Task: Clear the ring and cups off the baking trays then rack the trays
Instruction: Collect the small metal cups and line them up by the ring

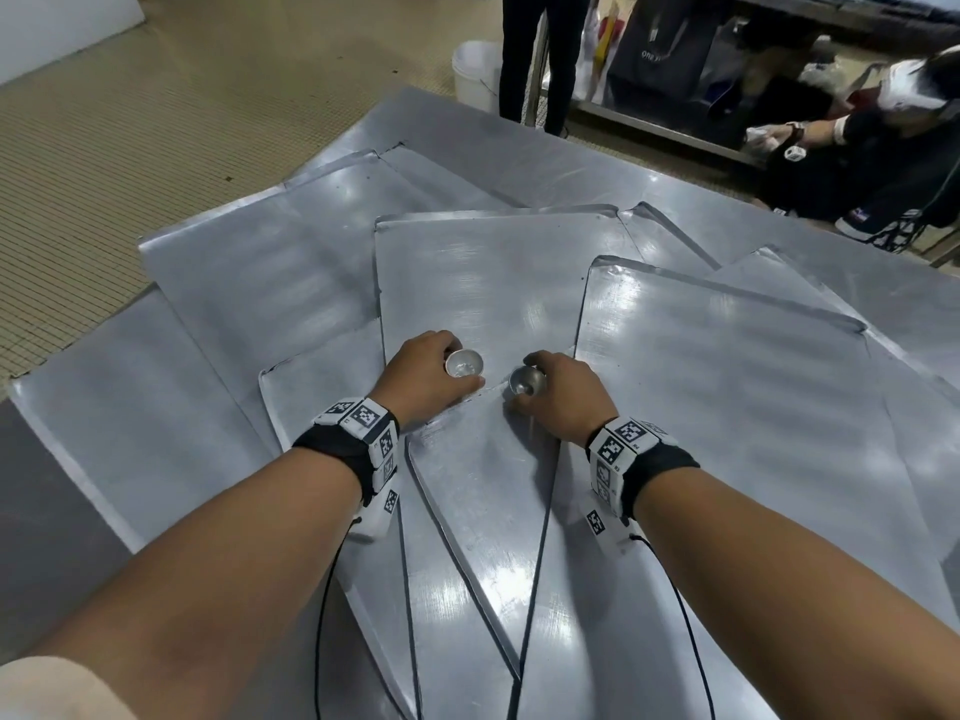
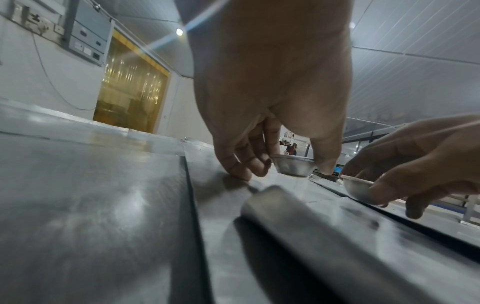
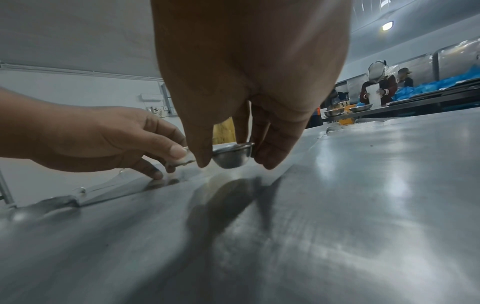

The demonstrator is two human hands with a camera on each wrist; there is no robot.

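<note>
Cups pinched, one by left hand, another by right hand, above trays

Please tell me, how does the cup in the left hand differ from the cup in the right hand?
The left cup has slanted straight sides and a flat bottom; the right cup is rounded like a small bowl. The left cup sits level and faces up, while the right cup is tilted toward the person. The left hand pinches its cup from the side; the right hand holds the other by its rim. Both are small, shiny metal, just above the trays.
</note>
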